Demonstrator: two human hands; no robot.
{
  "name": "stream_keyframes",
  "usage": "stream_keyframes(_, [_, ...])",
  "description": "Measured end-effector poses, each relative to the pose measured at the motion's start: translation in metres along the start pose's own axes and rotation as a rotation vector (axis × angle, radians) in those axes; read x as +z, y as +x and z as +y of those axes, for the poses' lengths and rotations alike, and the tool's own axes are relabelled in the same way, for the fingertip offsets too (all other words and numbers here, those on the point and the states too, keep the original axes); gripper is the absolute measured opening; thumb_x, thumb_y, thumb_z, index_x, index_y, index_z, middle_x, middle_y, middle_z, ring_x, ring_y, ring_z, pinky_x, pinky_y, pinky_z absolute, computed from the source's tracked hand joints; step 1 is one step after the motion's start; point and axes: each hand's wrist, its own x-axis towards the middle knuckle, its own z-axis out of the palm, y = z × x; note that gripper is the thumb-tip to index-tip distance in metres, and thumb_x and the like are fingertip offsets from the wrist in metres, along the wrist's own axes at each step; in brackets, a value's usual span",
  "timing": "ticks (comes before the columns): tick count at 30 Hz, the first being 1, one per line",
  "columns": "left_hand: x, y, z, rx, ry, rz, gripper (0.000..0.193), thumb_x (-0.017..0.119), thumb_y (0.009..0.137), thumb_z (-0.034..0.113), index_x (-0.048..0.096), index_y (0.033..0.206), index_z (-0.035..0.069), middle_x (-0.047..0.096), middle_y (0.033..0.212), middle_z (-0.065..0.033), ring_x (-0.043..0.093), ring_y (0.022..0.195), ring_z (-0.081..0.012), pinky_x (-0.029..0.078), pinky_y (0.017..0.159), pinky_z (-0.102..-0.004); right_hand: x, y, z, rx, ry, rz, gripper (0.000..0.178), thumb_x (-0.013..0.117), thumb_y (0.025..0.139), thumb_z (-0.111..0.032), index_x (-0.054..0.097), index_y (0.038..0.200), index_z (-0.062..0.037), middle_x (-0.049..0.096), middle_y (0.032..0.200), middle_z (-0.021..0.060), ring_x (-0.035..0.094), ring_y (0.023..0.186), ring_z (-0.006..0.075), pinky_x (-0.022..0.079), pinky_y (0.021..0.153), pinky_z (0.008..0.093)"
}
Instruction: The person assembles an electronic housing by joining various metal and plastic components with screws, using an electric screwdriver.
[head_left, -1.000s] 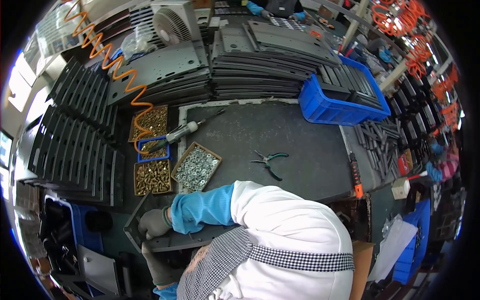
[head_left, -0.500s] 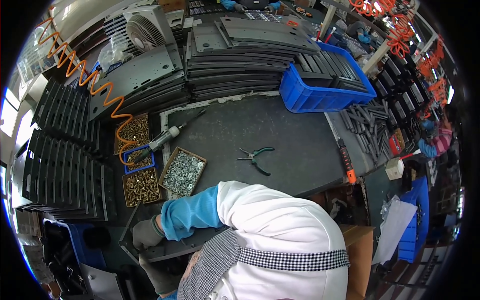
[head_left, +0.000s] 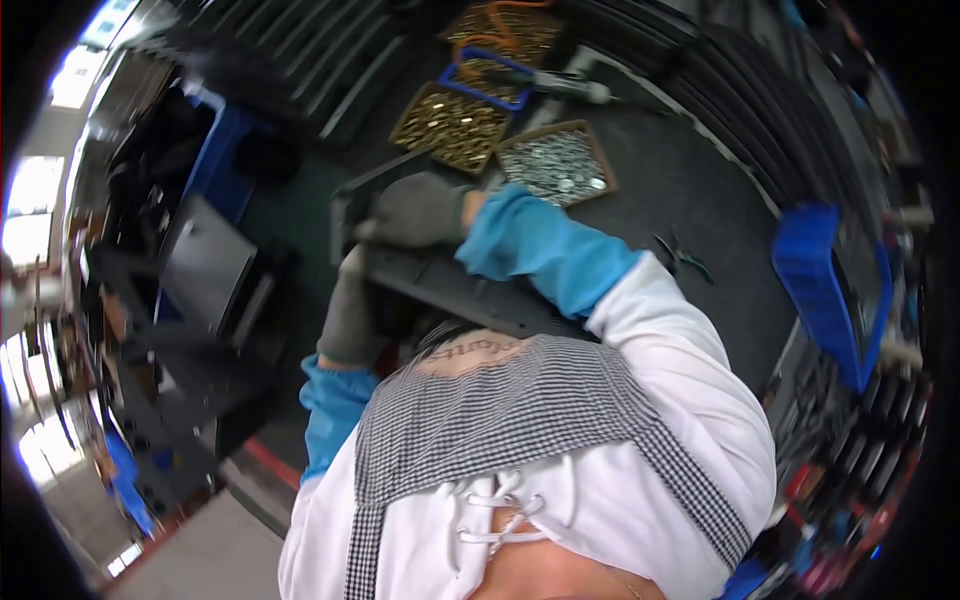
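Observation:
A dark metal panel (head_left: 455,285) with a bent edge lies in front of my body at the bench's near side, tilted in the view. My right hand (head_left: 415,210), in a grey glove, reaches across and is closed over its far left part. Below it, my left hand (head_left: 350,315), also gloved in grey, grips the panel's near left end; its fingertips are partly hidden. Beyond the right hand stand a box of brass-coloured fasteners (head_left: 450,125) and a cardboard box of silver nuts (head_left: 555,165).
A power driver (head_left: 570,87) rests by a small blue tray (head_left: 485,80). Green-handled pliers (head_left: 685,258) lie on the bench. A blue bin (head_left: 815,260) stands at right. At left are a grey plate (head_left: 205,260) and a blue crate (head_left: 215,130) with black parts.
The view has swung to the left, so the bench things appear farther up and right. Both hands remain on the panel, which now shows nearer the middle; more of the left arm is visible.

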Motion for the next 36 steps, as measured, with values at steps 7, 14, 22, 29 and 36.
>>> stream_keyframes(7, [-0.019,0.0,-0.008,0.025,-0.04,0.048,0.046,0.051,0.106,0.039,0.061,0.13,0.001,0.069,0.122,-0.0122,0.065,0.109,-0.0233,0.052,0.099,-0.0339,0.001,0.0,-0.005,-0.002,0.241,-0.033,0.045,0.052,0.1,-0.045,0.071,0.113,-0.0053,0.072,0.106,0.0193,0.068,0.102,0.038,0.052,0.091,0.0463])
stream_keyframes(14, [-0.006,-0.002,-0.004,-0.038,-0.096,0.059,0.043,0.052,0.105,0.036,0.062,0.129,0.003,0.069,0.121,-0.0114,0.065,0.109,-0.0219,0.052,0.099,-0.0343,0.025,-0.01,0.012,-0.036,0.535,0.142,0.045,0.052,0.099,-0.046,0.074,0.108,-0.008,0.073,0.104,0.0191,0.069,0.101,0.0378,0.052,0.092,0.0464])
stream_keyframes(22, [-0.005,-0.003,-0.004,-0.006,-0.066,-0.001,0.047,0.046,0.107,0.042,0.054,0.14,0.009,0.062,0.132,-0.0101,0.06,0.12,-0.0226,0.048,0.105,-0.0359,0.0,0.002,-0.019,0.133,-0.002,-0.235,0.042,0.055,0.098,-0.046,0.074,0.108,-0.0102,0.072,0.106,0.0166,0.069,0.099,0.0365,0.054,0.087,0.0472])
stream_keyframes(29, [-0.006,0.0,-0.006,0.015,0.143,0.011,0.062,0.049,0.103,0.057,0.053,0.142,0.008,0.058,0.137,-0.0088,0.054,0.123,-0.0223,0.042,0.107,-0.0366,0.014,-0.004,-0.012,0.108,0.092,0.011,0.043,0.051,0.1,-0.048,0.075,0.105,-0.0125,0.072,0.096,0.015,0.071,0.093,0.0361,0.055,0.082,0.0476])
stream_keyframes(36, [0.0,-0.004,-0.003,-0.026,0.111,0.062,0.065,0.052,0.102,0.057,0.052,0.143,0.007,0.056,0.139,-0.0098,0.054,0.124,-0.0238,0.043,0.107,-0.0377,-0.046,-0.075,0.064,0.48,0.03,0.162,0.039,0.064,0.093,-0.048,0.075,0.101,-0.0112,0.07,0.09,0.0133,0.068,0.094,0.0353,0.054,0.081,0.0476])
